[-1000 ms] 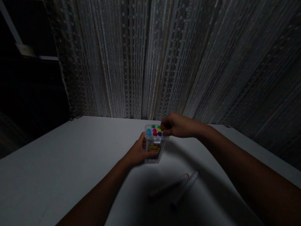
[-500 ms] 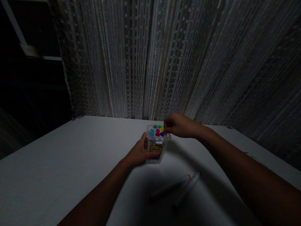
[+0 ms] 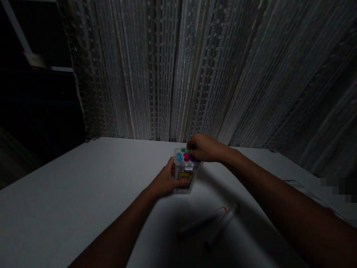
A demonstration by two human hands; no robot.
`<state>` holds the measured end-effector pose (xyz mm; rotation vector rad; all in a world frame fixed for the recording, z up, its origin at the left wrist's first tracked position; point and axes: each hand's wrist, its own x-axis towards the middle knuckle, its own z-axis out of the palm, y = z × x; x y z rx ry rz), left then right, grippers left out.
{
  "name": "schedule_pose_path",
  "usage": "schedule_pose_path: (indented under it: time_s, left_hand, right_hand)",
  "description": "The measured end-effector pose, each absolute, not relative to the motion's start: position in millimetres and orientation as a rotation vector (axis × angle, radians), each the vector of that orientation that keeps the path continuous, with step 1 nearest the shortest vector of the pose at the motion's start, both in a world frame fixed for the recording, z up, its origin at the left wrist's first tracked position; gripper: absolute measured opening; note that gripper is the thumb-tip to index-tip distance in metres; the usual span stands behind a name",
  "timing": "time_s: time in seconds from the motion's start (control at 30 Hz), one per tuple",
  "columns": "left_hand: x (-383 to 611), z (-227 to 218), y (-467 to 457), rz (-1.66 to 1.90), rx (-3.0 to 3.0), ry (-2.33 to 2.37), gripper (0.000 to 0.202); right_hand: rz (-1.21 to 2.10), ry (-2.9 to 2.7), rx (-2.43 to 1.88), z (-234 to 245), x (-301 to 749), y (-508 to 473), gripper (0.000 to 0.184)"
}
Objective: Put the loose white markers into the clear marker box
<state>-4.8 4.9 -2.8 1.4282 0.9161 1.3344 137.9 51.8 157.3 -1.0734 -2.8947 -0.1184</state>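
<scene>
Curtain [image 3: 195,67] fills far side, dim light. White surface [image 3: 69,193] below it carries everything. Clear box [image 3: 184,175] stands upright near middle, coloured marker caps [image 3: 184,156] showing at open top. Left hand [image 3: 166,180] wraps box side, grip clamped on it, likely to keep it steady. Right hand [image 3: 203,148] rests over far-right caps, fingers bunched on them; cannot tell if one is pinched. Two loose markers [image 3: 212,223] lie near, right of box, apart from both hands.
</scene>
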Motion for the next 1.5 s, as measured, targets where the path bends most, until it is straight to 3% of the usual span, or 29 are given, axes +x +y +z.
schedule_pose_path:
  time_s: [0.3,0.63,0.87,1.13,1.33,1.5]
  left_hand:
    - [-5,-5,7,1.321,1.418,0.905,0.077]
    - [-6,-7,7,1.312,1.390,0.910,0.074]
    - [-7,-9,7,1.325,1.438,0.929,0.074]
    - [-7,-10,7,1.315,1.431,0.940,0.072]
    - [-7,-14,9,1.302,1.409,0.995,0.074]
    - [-7,-15,9,1.298,1.411,1.001,0.074]
  right_hand:
    - [-0.028,-2.758,-1.021,153,139,54,0.009]
    - [0.254,-1.570,-0.571,198,204,69,0.014]
    - [0.574,-1.821,-0.926,113,208,84,0.007]
    - [0.672,-1.853,-1.427,6,195,103,0.012]
    - [0.394,-2.041,-1.594,-14,199,101,0.012]
    - [0.440,-1.990,-1.463,-12,205,103,0.010]
